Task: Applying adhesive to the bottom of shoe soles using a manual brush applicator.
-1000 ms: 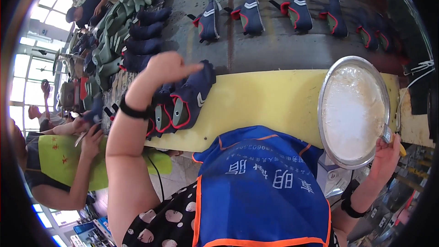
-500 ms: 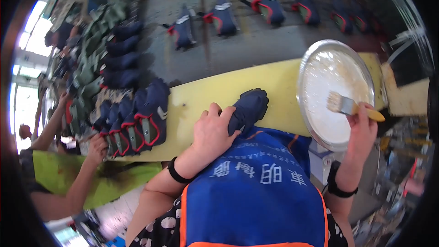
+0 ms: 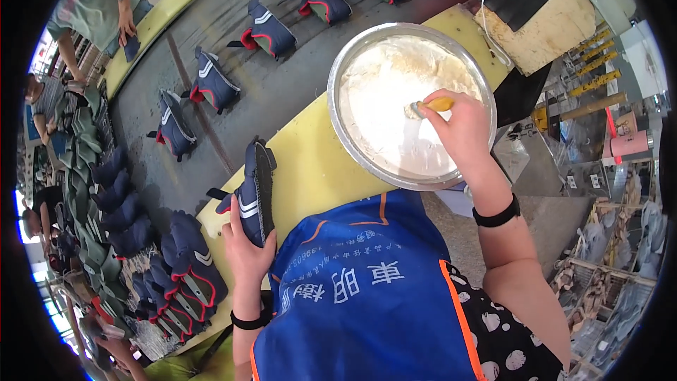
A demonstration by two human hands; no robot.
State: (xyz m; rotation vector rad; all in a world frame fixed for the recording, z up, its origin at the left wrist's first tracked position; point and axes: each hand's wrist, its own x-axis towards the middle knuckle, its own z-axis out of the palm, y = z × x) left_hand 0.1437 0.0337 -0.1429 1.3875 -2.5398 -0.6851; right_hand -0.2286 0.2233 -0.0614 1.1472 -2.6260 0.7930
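At the far left, navy fabric shoe uppers with red-trimmed openings (image 3: 185, 268) stand packed side by side along the edge of the yellow work surface (image 3: 310, 162), with darker green and navy pieces stacked beyond them. More single navy uppers (image 3: 214, 85) sit spaced apart on the grey conveyor belt (image 3: 282, 95) running past the surface. The person's left hand (image 3: 247, 250) is clamped around the heel end of one navy shoe upper with white side stripes (image 3: 257, 190), held upright on edge with its sole side facing right; its long axis runs away from the person's body, toe pointing toward the belt. To the right and a little farther out lies a round, shallow metal pan of white paste (image 3: 398, 109), resting on the yellow surface. The right hand (image 3: 462, 127) is closed on a yellow-handled brush (image 3: 430, 106), bristles down in the paste near the pan's middle. The two hands are well apart, and the brush lies to the upper right of the held upper, so the right hand is the one nearer the pan. A blue apron with orange trim and white printed characters (image 3: 374, 289) fills the lower centre. At upper right, a bare wooden board (image 3: 543, 25) leans by black panels; shelving with yellow strips stands beyond.
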